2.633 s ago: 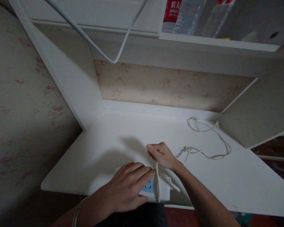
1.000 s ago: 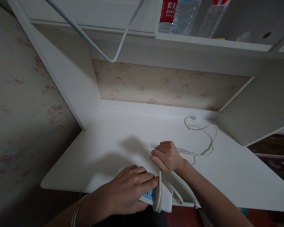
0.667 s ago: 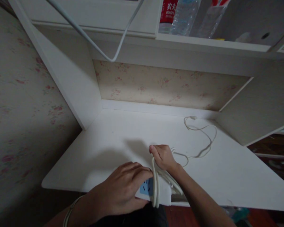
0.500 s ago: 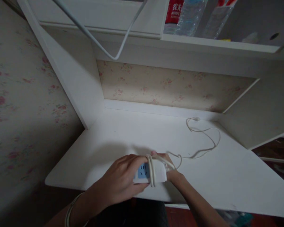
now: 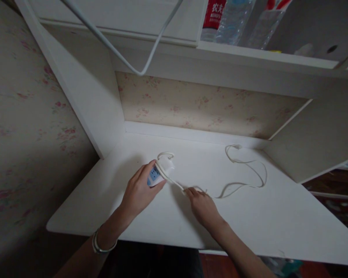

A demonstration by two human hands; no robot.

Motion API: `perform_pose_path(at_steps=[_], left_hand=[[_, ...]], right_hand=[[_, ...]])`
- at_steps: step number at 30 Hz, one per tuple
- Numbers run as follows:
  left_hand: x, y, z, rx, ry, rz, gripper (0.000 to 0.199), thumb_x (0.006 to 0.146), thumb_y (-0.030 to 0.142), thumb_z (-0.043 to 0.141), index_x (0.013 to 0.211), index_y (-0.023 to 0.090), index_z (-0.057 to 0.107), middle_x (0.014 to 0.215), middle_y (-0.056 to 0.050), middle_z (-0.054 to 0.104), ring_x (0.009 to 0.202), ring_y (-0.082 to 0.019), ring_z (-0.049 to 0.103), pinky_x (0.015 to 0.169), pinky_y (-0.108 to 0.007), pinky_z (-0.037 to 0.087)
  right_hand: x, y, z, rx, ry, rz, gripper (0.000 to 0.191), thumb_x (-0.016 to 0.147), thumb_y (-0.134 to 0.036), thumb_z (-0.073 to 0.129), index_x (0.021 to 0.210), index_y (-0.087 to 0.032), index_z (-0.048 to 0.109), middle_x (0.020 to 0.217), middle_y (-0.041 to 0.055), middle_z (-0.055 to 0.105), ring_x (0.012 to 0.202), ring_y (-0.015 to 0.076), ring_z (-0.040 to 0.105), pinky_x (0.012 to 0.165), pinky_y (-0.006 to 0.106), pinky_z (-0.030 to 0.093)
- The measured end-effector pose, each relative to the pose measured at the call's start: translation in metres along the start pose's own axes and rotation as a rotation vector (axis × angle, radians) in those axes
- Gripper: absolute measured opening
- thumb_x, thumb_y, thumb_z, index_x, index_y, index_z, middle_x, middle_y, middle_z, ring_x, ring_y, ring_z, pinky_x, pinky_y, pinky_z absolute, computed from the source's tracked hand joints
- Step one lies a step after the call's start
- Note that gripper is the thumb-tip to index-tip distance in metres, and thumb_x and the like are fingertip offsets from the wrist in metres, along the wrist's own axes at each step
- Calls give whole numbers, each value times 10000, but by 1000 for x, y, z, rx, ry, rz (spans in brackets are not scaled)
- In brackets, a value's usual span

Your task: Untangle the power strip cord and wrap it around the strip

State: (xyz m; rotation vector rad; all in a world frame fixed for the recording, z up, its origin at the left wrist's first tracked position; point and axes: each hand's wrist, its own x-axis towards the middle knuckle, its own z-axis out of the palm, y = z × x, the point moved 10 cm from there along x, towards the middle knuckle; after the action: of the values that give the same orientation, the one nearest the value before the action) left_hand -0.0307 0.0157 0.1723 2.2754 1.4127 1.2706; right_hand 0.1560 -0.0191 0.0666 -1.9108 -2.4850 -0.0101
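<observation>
My left hand [image 5: 140, 189] is wrapped round a white power strip [image 5: 166, 165] with blue socket faces, held tilted above the desk. Part of the strip is hidden by my fingers. The white cord [image 5: 174, 182] is wound round the strip near its far end, and a small loop sticks out beyond it. To the right, my right hand [image 5: 201, 204] pinches the cord, which runs taut from the strip to my fingers. From there the cord trails over the desktop to its far end, the plug [image 5: 237, 146], near the back right.
The white desk [image 5: 150, 224] has a panel on each side and floral wallpaper behind. Above it, a shelf [image 5: 266, 55] holds plastic bottles [image 5: 234, 21]. A bent pale tube [image 5: 142, 72] hangs in front of the upper cabinet.
Both hands have moved forward over the desk, the strip going away and to the left. My right hand has come off the strip's end and drawn a length of cord out from it.
</observation>
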Motion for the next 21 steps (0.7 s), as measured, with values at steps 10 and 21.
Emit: perform_pose_path(at_steps=[10,21], left_hand=[[-3,-61,23,275,-47,-137,534,810,342,641,1292,212,452,1124,-92,634,984,-248,634,800,-338,522],[-38,-12,68,488,-247,218,512,849,197,578,1336,191,422,1131,-119,610,997,-252,599,885,-385,482]], right_hand=[[-27,-44,-54,58,252,-321,335,992,-349,396,769,-182,582,642,23,618,593,153,572,617,298,320],[-28,-36,-63,259,232,-240,310,999,-331,380,814,-187,584,720,22,621,665,146,550,659,281,313]])
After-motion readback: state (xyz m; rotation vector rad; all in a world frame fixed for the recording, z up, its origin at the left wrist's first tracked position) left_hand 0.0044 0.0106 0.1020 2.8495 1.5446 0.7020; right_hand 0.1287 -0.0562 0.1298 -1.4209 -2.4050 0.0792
